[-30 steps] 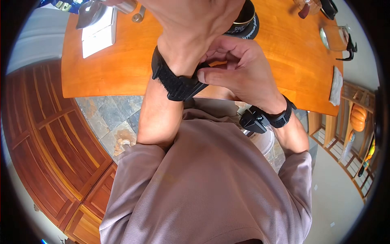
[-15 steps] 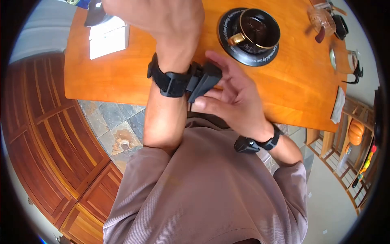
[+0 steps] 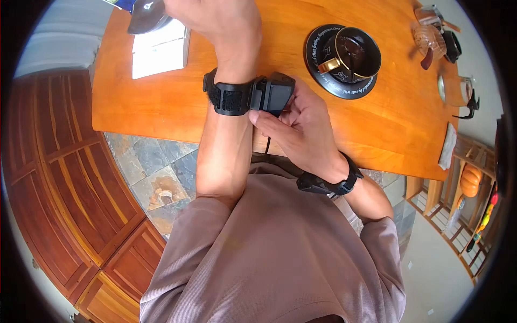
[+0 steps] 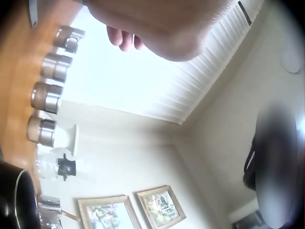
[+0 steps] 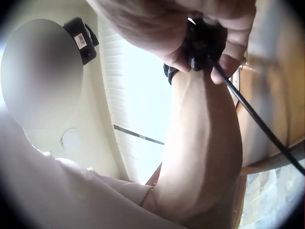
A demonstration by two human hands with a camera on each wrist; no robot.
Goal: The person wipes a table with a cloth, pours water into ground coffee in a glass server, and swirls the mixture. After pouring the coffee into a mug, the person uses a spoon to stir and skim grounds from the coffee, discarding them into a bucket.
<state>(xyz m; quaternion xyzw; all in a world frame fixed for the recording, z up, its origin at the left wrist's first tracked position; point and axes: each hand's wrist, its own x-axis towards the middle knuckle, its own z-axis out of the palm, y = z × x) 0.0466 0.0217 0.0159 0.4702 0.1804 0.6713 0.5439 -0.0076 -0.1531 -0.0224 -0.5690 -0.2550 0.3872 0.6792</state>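
My left hand point(image 3: 212, 16) extends past the top edge of the head view. In the left wrist view its fingers point(image 4: 126, 40) hang loosely curled, with nothing visible in them. A black strap point(image 3: 231, 99) circles the left wrist and carries a black camera point(image 3: 277, 94). My right hand point(image 3: 304, 129) grips that camera, thumb on its near side. The right wrist view shows the right hand point(image 5: 162, 33) around the dark device point(image 5: 202, 45), from which a black cable point(image 5: 257, 114) runs down. Another device point(image 3: 315, 184) is strapped to the right wrist.
A black cup point(image 3: 367, 67) with a gold handle stands on a black saucer point(image 3: 350, 92). A white booklet point(image 3: 159, 54) and a dark spoon-shaped object point(image 3: 146, 15) are at the left. Glassware point(image 3: 429, 40) and a grey cloth point(image 3: 447, 145) lie along the table's right side.
My left hand has shifted from over the cup toward the left, uncovering cup and saucer. The wrist camera has turned upright, and my right fingers have closed around it after being partly spread.
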